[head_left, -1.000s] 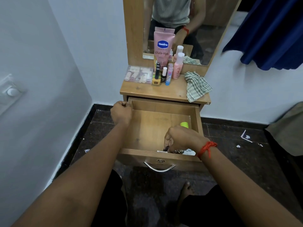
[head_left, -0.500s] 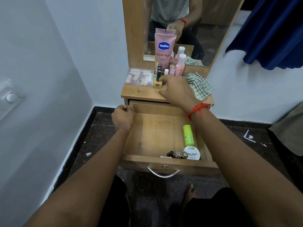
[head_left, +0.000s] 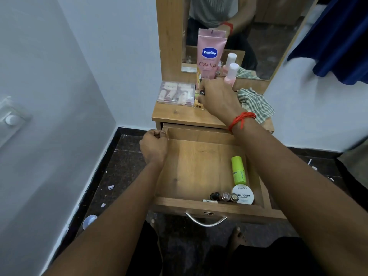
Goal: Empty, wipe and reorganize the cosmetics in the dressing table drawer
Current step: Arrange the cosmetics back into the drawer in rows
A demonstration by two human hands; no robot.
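The drawer (head_left: 195, 166) stands pulled out under the tabletop (head_left: 179, 116) of the dressing table. The left hand (head_left: 153, 148) grips its back left corner with the fingers curled at the side wall; the fingertips are turned away and hard to see. The right hand (head_left: 217, 98) is over the tabletop, its fingers curled round a small dark-topped item (head_left: 202, 93). Only the round top shows, so I cannot tell what kind of cosmetic it is. This hand hides most of the small things standing behind it; a yellow piece (head_left: 198, 105) shows just below the fingers. Further back stand a pink tube (head_left: 211, 54) and a pink bottle (head_left: 231, 74), whose lower part the hand covers. A clear box (head_left: 176, 93) lies to the left, its contents blurred. A checked cloth (head_left: 256, 104) lies at the right, partly behind the wrist. In the front right corner of the drawer lie a green tube (head_left: 238, 172), a round white tin (head_left: 243, 195) and, just beside the tin, three small bottles (head_left: 225, 196); the front wall cuts off their lower parts. The mirror (head_left: 268, 36) is cut off at the top.
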